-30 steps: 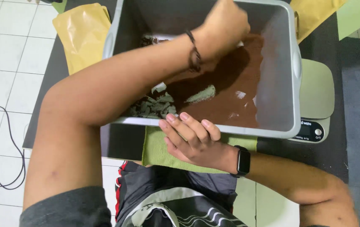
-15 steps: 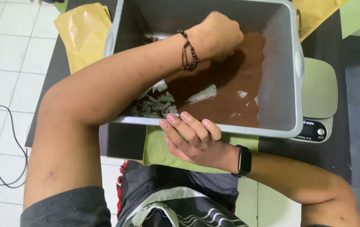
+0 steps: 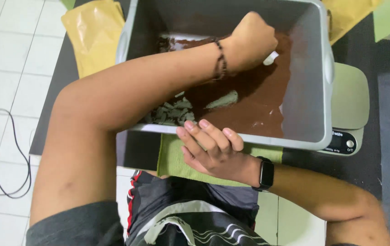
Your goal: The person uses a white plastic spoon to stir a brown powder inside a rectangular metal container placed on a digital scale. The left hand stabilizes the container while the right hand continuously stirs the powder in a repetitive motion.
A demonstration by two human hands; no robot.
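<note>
Matt grey plastic tub w/ fine brown powder; green cloth, crinkly yellow paper bag.

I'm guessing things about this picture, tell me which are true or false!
1. The left hand is inside the grey tub, over the brown powder. True.
2. The right hand is in the powder too. False: it rests on the tub's near rim, outside.
3. The tub sits on a kitchen scale. True.
4. The right wrist is bare. False: it wears a black watch.
5. The cloth under the right hand is red. False: it is green.
</note>
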